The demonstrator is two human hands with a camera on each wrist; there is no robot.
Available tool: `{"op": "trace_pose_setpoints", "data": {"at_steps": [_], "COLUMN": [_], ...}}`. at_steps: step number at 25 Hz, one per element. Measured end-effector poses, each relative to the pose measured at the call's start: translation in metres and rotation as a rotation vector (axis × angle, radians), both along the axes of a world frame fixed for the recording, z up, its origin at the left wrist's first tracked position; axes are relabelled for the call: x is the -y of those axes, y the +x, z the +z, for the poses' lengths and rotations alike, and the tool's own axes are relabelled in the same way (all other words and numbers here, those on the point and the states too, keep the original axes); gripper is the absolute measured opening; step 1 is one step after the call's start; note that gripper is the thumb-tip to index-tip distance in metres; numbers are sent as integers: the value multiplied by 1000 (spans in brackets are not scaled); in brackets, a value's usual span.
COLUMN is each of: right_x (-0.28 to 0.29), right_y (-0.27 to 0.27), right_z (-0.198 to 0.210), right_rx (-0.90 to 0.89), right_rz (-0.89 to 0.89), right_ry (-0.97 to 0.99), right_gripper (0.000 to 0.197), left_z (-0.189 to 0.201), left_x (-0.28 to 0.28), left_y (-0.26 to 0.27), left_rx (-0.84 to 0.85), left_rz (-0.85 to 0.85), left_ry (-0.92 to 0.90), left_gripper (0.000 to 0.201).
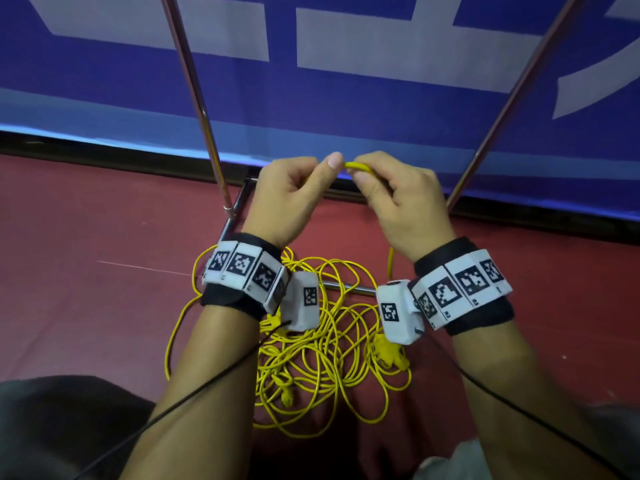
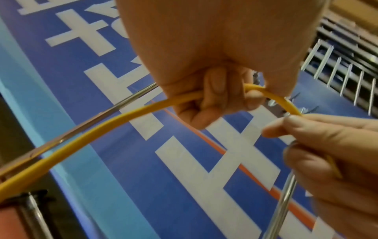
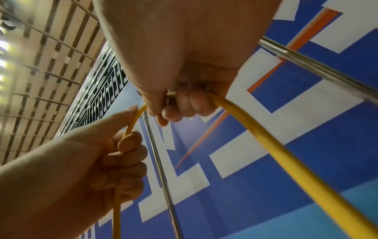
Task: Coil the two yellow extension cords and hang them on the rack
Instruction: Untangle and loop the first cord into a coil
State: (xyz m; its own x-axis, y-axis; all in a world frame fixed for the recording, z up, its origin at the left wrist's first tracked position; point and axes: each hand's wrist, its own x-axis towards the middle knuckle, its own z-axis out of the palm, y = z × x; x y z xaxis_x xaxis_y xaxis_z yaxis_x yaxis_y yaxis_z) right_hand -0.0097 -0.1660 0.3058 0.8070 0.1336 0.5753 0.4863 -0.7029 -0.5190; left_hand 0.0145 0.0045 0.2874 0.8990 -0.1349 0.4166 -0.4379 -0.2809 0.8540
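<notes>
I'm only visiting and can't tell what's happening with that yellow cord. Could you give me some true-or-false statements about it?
1. Both hands grip the same stretch of cord. True: the left hand and right hand hold it close together.
2. A neat coil already hangs on the rack. False: the cords lie in a loose tangle on the floor.
3. The floor is red. True.
4. The right hand is empty. False: its fingers curl round the cord.
5. The banner behind the rack is green. False: it is blue and white.
</notes>
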Motion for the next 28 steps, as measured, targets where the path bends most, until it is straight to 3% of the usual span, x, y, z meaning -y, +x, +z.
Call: {"op": "trace_pose_setpoints", "data": {"at_steps": [2, 5, 7, 9, 13, 18, 21, 24, 26, 28], "right_x": [2, 16, 24, 31, 22, -11, -5, 13, 23, 25], "right_y": [6, 13, 6, -1, 5, 2, 5, 2, -4, -6], "right_z": [-6, -58, -97, -115, -87, -49, -59, -101, -123, -122], "right_rx": [-45, -271, -396, -398, -245, -102, -169, -359, -432, -398], "right_rz": [7, -61, -118, -174, -112, -12, -29, -157, -230, -254], "right_ry": [-73, -147, -45, 35, 36, 57, -14, -63, 0, 36], "right_gripper": [24, 21, 10, 11, 24, 23, 16, 14, 17, 20], "left_z": [-6, -17, -28, -47, -63, -40, -28, -25, -41, -63], "left_x": [-3, -29, -45, -56, -59, -10, -15, -44, -61, -68], "left_y": [-8, -8, -1, 5, 8, -10, -11, 1, 8, 9], "left_rx": [87, 89, 80, 1, -178, -18, 98, 154, 53, -157], "left_rz": [85, 202, 233, 239, 257, 170, 233, 345, 394, 421], "left_ry": [-82, -183, -104, 51, 141, 139, -9, -123, 54, 261], "left_gripper": [66, 63, 59, 51, 46, 61, 56, 58, 53, 43]}}
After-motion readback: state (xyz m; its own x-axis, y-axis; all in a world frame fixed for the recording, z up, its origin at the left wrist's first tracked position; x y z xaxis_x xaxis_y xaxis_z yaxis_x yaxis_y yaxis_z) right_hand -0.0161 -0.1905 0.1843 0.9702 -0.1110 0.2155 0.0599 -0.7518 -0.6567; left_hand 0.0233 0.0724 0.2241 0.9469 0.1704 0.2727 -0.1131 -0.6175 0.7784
